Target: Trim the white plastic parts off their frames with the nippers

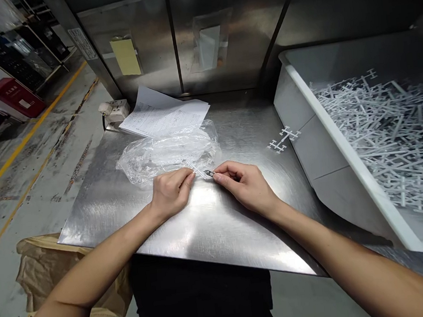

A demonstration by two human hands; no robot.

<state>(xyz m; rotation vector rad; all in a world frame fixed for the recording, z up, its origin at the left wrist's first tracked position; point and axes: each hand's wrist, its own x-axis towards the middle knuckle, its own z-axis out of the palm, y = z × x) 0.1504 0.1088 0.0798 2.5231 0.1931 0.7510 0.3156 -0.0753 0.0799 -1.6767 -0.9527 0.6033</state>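
Over the middle of the steel table, my left hand [171, 190] is closed in a pinch on a thin white plastic sprue [196, 169]. Facing it, my right hand [246, 182] pinches a small dark piece with light spots [208, 173] between thumb and fingertips. The dark piece meets the sprue's end; whether they are joined I cannot tell. Just behind both hands lies a crumpled clear plastic bag [165, 153], its contents hard to make out. A loose branched white sprue [284, 139] rests on the table to the right of my hands.
A big grey-white bin [305, 93] on the right holds a heap of white sprues [394, 134]. Printed papers [168, 110] and a power socket [115, 109] sit at the table's back. A brown sack [52, 266] stands open on the floor, left of the table edge.
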